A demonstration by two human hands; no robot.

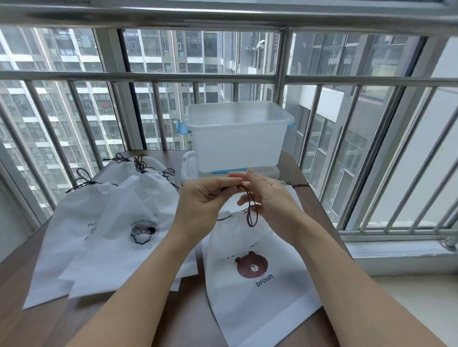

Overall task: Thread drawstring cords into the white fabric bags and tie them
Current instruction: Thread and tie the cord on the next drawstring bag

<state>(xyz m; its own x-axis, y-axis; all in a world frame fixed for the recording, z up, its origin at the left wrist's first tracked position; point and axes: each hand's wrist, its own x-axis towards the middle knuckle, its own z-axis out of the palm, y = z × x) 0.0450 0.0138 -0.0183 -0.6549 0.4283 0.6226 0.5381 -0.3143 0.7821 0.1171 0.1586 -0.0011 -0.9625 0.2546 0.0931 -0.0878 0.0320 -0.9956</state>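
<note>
Fingertips of the left hand (205,199) and right hand (266,195) are pinching a thin dark cord (251,206), its loop hanging over the gathered mouth of a matte white fabric bag (257,300) printed with a brown bear. Left of it, tied bags (113,234) are lying overlapped on the wood-grain table (44,332). Farther off, a translucent plastic box (236,135) is sitting.

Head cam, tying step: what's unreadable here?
- Knot state: the left hand and right hand cover where the cord crosses.
- Print on the bear bag: top line hidden in a fold.
- Leftmost bag print: overlapped by the neighbouring bag.
- Clear bin contents: walls too cloudy.
</note>
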